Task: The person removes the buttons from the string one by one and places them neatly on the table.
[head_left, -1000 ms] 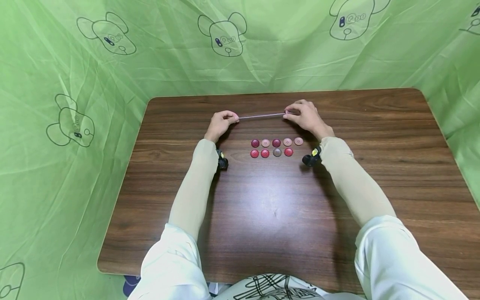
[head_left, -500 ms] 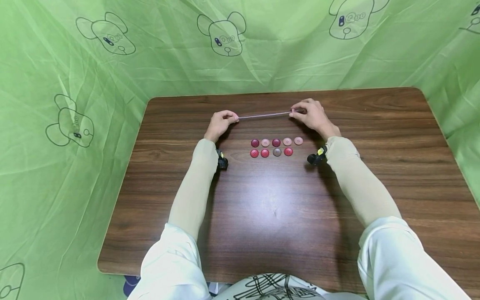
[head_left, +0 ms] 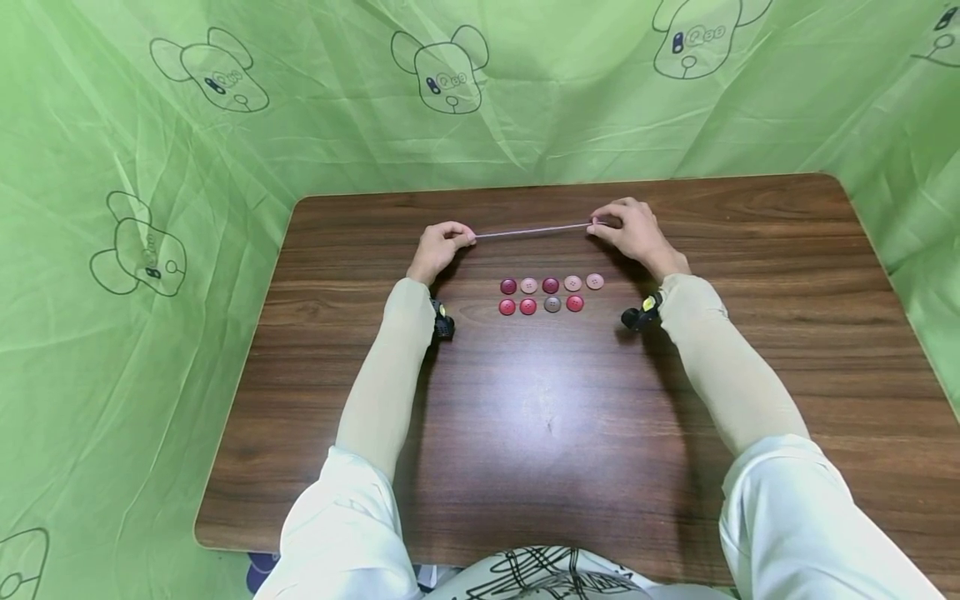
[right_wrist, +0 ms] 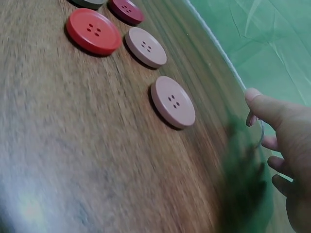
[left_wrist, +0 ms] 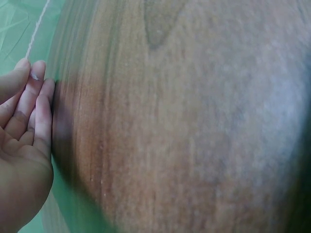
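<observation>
A thin pale string (head_left: 532, 231) is stretched nearly straight between my two hands, above the far part of the table. My left hand (head_left: 438, 250) pinches one end between thumb and fingertip; a short tip of the string (left_wrist: 35, 76) shows there in the left wrist view. On the other side, my right hand (head_left: 636, 232) pinches the string near its other end, and a loose bit hangs past the thumb in the right wrist view. Closer to me lie two rows of buttons, among them a pink button (right_wrist: 173, 103), a red button (right_wrist: 94, 31) and a grey button (head_left: 552, 304).
The brown wooden table (head_left: 525, 467) has its far edge just beyond the hands. Green cloth (head_left: 337, 108) with printed animal heads hangs behind and at both sides. Each wrist carries a black camera, such as the right camera (head_left: 633, 318).
My right hand has slid to the right, and the stretch of string between the hands is longer. The left hand and the buttons stay in place.
</observation>
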A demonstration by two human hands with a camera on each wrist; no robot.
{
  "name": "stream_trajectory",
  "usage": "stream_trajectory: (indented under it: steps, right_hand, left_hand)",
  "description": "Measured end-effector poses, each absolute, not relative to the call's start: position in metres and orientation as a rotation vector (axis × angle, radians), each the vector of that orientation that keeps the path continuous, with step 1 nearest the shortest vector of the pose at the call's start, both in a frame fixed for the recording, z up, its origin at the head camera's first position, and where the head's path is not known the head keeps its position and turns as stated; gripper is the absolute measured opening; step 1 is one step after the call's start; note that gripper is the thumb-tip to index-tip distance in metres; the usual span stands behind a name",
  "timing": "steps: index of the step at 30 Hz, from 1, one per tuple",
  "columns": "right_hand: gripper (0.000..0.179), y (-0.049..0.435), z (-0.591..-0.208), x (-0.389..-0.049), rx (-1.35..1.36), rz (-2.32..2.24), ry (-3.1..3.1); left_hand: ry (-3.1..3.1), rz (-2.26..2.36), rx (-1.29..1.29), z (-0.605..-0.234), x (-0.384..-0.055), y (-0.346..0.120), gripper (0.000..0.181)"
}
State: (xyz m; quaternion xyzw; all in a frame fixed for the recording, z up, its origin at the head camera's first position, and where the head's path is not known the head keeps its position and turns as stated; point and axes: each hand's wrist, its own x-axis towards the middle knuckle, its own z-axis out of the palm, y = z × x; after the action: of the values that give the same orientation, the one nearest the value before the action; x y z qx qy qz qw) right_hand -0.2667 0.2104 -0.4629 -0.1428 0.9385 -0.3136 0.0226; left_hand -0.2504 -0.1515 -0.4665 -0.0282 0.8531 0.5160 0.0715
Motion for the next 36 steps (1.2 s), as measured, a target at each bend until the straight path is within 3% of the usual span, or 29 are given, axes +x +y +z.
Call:
stream_trajectory:
  steps: [36]
  right_hand:
    - [0.036, 0.242, -0.463, -0.258, -0.343, -1.010, 2.933]
  left_hand:
    - [2.570, 1.533, -0.103, -0.466, -0.251, -0.151, 0.015]
